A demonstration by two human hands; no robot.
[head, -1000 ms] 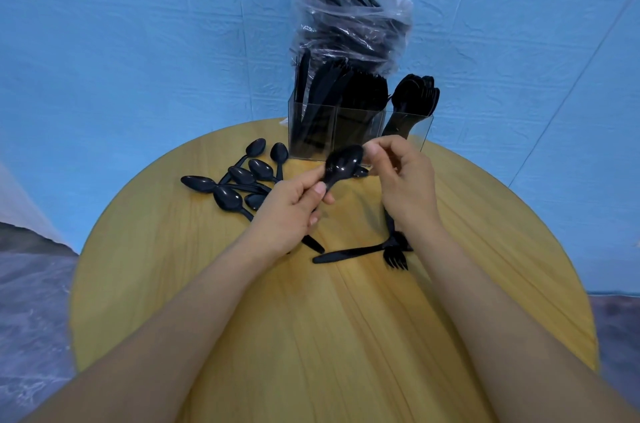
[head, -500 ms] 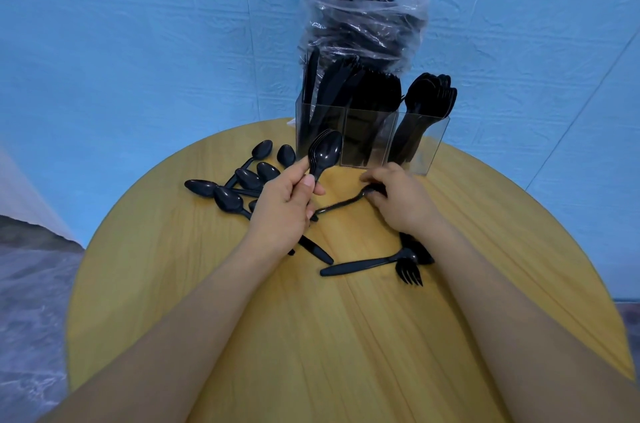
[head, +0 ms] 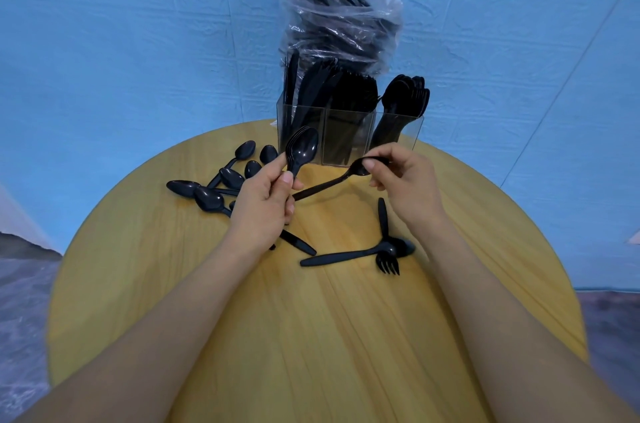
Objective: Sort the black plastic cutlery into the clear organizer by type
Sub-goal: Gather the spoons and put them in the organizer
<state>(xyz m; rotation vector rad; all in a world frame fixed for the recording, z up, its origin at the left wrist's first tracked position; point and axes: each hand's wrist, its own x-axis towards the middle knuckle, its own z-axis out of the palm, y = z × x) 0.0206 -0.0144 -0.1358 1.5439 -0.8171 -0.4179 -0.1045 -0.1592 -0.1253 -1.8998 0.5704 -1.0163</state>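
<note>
My left hand (head: 265,206) grips a stack of black spoons (head: 302,150) upright, bowls up, just in front of the clear organizer (head: 346,138). My right hand (head: 407,185) pinches the bowl end of a single black spoon (head: 329,184), lifted off the table with its handle pointing towards my left hand. The organizer stands at the table's far edge: knives in its left compartment, forks in the middle, spoons (head: 405,100) in the right. Several loose spoons (head: 221,180) lie left of my left hand. A fork (head: 386,242) and another spoon (head: 356,254) lie crossed below my right hand.
A clear plastic bag of black cutlery (head: 332,17) stands behind the organizer against the blue wall. A knife (head: 298,242) pokes out from under my left wrist. The round wooden table (head: 311,336) drops off on all sides.
My right hand has picked a spoon up from the table and raised it in front of the organizer. My left hand has kept its spoon stack upright, nearly still.
</note>
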